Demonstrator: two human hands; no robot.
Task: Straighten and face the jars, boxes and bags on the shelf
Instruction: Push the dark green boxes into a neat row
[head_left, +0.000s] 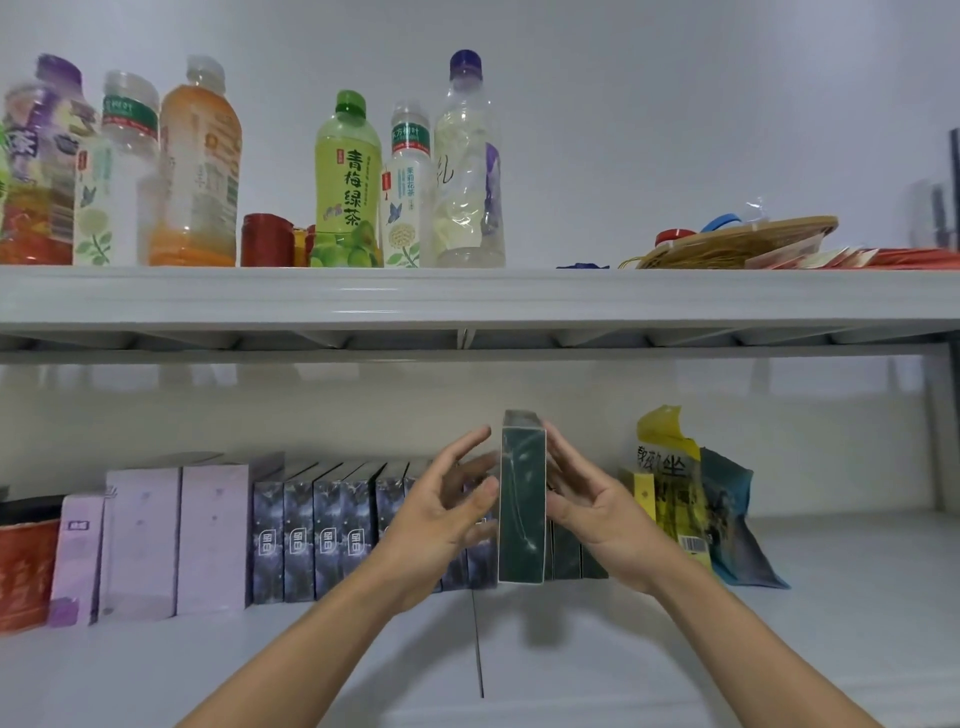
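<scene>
We've got the dark green box (521, 499) upright between both palms, left hand (441, 512) thumb-pinching, right hand (592, 506) flat-fingered against it; uneven squeeze could tip it onto the dark boxes (322, 535) beside the left hand.

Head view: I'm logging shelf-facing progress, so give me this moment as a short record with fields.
held item: dark green box, upright, raised above the row
left hand: thumb on the box's left side
right hand: fingers against its right side
lower shelf: lilac boxes, dark starry boxes, yellow bag
upper shelf: drink bottles, woven tray
</scene>
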